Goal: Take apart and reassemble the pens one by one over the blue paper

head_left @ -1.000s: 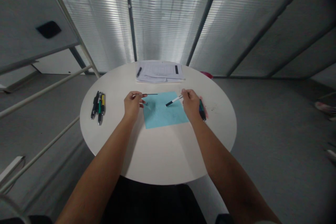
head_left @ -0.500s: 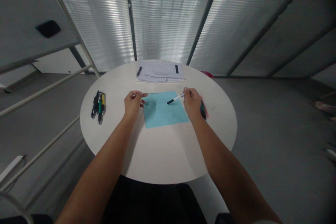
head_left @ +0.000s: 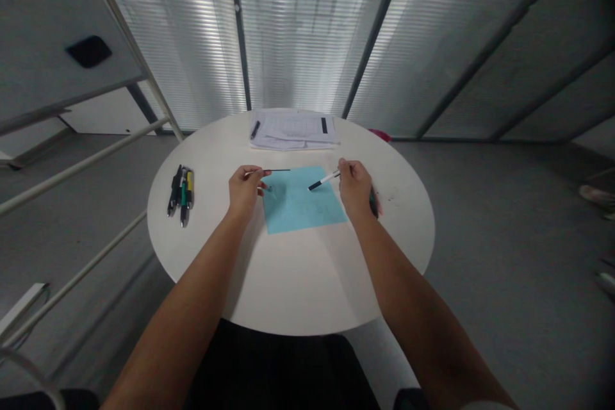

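Note:
A light blue sheet lies on the round white table. At the sheet's upper left corner, my left hand pinches a thin dark stick that points right; something small and clear shows under its fingers, too faint to name. My right hand, at the sheet's right edge, holds a white pen with a dark end, which slants down to the left over the sheet. Whether its end touches the sheet I cannot tell. A dark and pink item is partly hidden behind my right wrist.
Several pens and markers lie at the table's left. A stack of papers with a dark pen on it is at the far edge. A white metal rail runs along the left.
My right hand has shifted slightly right with the white pen. My left hand and the thin stick are almost where they were.

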Motion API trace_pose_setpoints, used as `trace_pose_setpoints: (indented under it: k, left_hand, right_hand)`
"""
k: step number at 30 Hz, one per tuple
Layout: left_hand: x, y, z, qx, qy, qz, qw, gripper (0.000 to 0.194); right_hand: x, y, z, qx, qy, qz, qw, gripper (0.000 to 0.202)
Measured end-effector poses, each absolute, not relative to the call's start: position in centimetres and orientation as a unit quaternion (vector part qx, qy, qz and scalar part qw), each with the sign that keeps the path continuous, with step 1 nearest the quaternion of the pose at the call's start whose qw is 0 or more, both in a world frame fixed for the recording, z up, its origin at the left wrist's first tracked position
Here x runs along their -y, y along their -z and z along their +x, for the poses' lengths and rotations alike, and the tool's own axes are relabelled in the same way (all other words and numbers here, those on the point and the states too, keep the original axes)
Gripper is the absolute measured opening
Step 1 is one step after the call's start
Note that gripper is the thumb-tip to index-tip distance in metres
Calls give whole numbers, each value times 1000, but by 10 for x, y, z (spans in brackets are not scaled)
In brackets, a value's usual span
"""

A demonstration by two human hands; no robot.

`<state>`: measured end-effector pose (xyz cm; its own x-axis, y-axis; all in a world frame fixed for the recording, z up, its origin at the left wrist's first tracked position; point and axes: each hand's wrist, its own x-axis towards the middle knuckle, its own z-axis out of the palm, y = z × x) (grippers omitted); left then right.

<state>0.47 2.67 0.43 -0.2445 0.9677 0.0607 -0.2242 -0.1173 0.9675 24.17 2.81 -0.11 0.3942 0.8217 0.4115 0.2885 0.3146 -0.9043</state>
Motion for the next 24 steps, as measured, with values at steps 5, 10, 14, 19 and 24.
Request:
trace_pose_setpoints:
  k: [5, 10, 14, 19, 24]
  left_hand:
    - [-27, -4, 5, -467, -633, 396, 474, 20]
    - [-27, -3, 5, -466, -633, 394, 476, 20]
    - [-27, -4, 4, -465, -632, 394, 478, 21]
    - [-27, -3, 4, -464, -634, 395, 476, 20]
    - [-27, -3, 4, -462, -635, 401, 472, 20]
  right_hand:
    - [-19, -6, 235, 584, -100, -553, 586, 32]
    - [-19, -5, 236, 582, -99, -550, 591, 32]
    - [-19, -5, 236, 573, -104, -543, 605, 32]
    - [-18, -8, 236, 557, -94, -532, 631, 33]
    - [-17, -9, 237, 528, -139, -538, 643, 35]
